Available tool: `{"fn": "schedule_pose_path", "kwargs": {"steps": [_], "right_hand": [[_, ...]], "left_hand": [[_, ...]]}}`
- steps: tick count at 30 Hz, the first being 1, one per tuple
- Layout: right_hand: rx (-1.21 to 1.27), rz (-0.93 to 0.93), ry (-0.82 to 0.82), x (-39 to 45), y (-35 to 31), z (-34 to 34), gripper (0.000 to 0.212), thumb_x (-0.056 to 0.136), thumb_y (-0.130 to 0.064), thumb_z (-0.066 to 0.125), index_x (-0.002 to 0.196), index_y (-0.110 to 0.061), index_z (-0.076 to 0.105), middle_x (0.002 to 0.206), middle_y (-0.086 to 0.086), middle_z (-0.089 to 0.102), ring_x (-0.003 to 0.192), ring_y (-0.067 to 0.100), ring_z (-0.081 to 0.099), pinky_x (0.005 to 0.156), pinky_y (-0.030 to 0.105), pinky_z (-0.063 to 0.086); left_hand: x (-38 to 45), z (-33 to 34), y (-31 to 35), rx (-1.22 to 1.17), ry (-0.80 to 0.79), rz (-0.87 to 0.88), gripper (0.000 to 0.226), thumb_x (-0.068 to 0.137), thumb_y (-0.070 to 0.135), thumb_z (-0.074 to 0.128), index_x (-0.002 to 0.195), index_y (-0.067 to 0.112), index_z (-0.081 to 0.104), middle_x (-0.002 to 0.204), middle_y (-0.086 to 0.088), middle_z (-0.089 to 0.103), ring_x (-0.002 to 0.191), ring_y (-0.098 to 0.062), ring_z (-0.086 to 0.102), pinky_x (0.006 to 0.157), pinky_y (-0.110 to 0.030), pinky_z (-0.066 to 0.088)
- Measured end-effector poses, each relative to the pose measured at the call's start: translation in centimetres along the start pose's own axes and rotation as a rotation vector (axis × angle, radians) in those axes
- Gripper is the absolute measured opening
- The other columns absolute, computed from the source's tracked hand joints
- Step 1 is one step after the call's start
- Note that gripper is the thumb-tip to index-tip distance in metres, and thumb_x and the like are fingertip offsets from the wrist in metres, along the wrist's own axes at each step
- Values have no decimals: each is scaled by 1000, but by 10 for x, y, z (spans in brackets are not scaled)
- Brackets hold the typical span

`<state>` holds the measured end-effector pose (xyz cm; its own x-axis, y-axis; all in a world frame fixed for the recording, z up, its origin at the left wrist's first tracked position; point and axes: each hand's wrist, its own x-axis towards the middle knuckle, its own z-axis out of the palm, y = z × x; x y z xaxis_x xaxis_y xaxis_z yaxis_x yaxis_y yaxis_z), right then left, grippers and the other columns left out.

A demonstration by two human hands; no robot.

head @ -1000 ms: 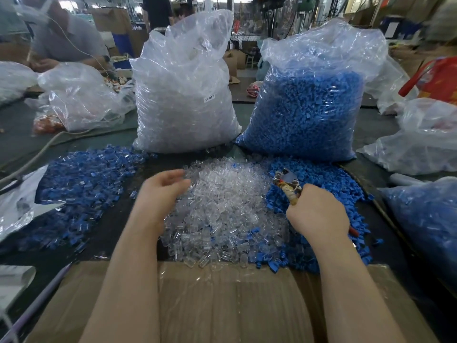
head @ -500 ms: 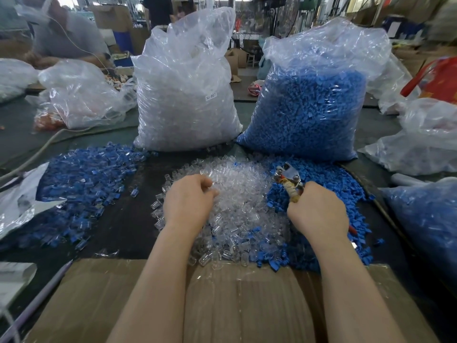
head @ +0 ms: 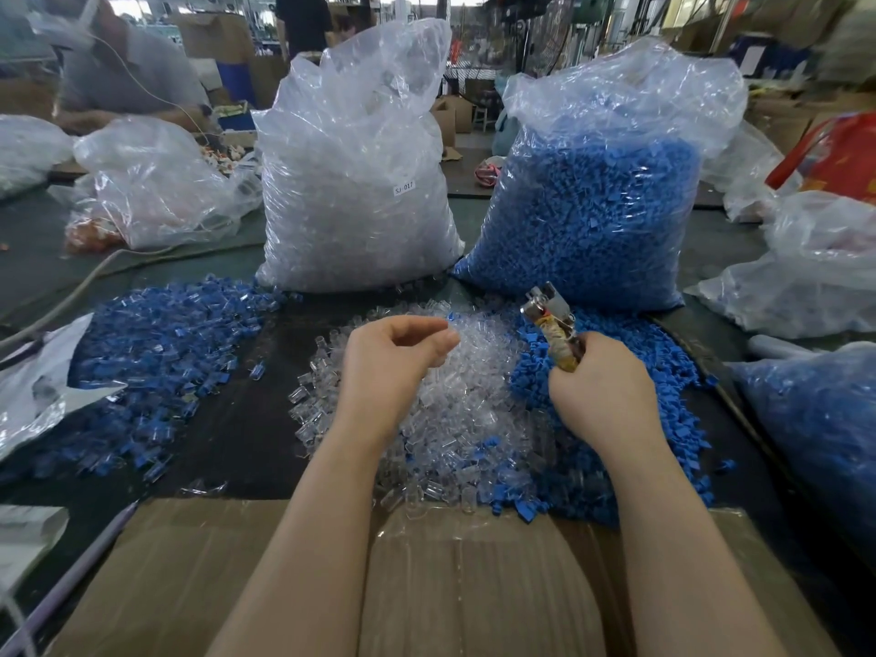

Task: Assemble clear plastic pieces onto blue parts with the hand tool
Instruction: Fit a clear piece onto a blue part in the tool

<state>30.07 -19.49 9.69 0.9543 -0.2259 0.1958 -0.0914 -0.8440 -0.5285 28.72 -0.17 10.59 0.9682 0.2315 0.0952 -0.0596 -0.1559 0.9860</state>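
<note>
Two full bags, clear pieces (head: 355, 192) and blue parts (head: 592, 220), stood on your worktop (head: 227, 419), so most work seemingly remained. A pile of assembled pieces (head: 161, 353) lay left. Your right hand (head: 602, 395) clamped the hand tool (head: 554, 324); your left hand (head: 393, 358) hovered curled over loose clear pieces (head: 474, 405), whether holding one I cannot tell.

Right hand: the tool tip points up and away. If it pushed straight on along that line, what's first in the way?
Probably the blue-parts bag. The right hand aims the tool at its base, past the loose blue pile; depth is unclear from one view.
</note>
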Motion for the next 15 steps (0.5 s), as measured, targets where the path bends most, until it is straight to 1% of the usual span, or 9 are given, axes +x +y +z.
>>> {"fn": "schedule_pose_path", "kwargs": {"steps": [4, 7, 9, 11, 13, 15], "right_hand": [[62, -36, 4, -1, -3, 0, 11, 88, -20, 55, 79, -18, 49, 73, 1, 54, 63, 16, 47, 49, 30, 27], [127, -59, 19, -3, -5, -1, 14, 87, -20, 56, 76, -20, 49, 71, -1, 55, 62, 15, 47, 49, 30, 26], [169, -82, 37, -5, -7, -2, 15, 86, -21, 58, 74, -21, 49, 70, -2, 54, 61, 13, 47, 49, 29, 25], [223, -105, 41, -6, -10, -2, 11, 86, -22, 59, 77, -21, 54, 70, -2, 56, 61, 13, 48, 49, 29, 27], [308, -115, 32, -7, -13, -2, 2, 86, -21, 60, 84, -20, 60, 72, -2, 59, 62, 16, 51, 50, 30, 34], [410, -128, 15, -8, -15, -2, 3, 86, -20, 60, 87, -20, 63, 68, -5, 60, 58, 13, 51, 51, 30, 37]], "left_hand": [[-1, 6, 1, -20, -1, 30, 9, 83, 21, 78, 91, 25, 77, 79, 17, 74, 71, 9, 65, 61, -2, 46], [-2, 9, 2, -91, -31, -2, 11, 89, 15, 71, 91, 24, 76, 77, 11, 75, 66, 4, 65, 63, -9, 50], [-3, 11, 3, -174, -74, -55, 16, 93, 8, 65, 92, 21, 75, 79, 5, 76, 70, -3, 68, 67, -14, 54], [-3, 13, 3, -246, -105, -99, 17, 94, 5, 62, 92, 16, 74, 80, 1, 76, 72, -7, 68, 70, -18, 56], [-3, 15, 3, -307, -127, -131, 14, 91, 4, 65, 91, 14, 74, 81, 0, 75, 75, -9, 68, 74, -22, 56], [-4, 17, 3, -348, -139, -140, 10, 83, 8, 75, 89, 15, 75, 82, 0, 75, 79, -12, 67, 75, -24, 54]]}}
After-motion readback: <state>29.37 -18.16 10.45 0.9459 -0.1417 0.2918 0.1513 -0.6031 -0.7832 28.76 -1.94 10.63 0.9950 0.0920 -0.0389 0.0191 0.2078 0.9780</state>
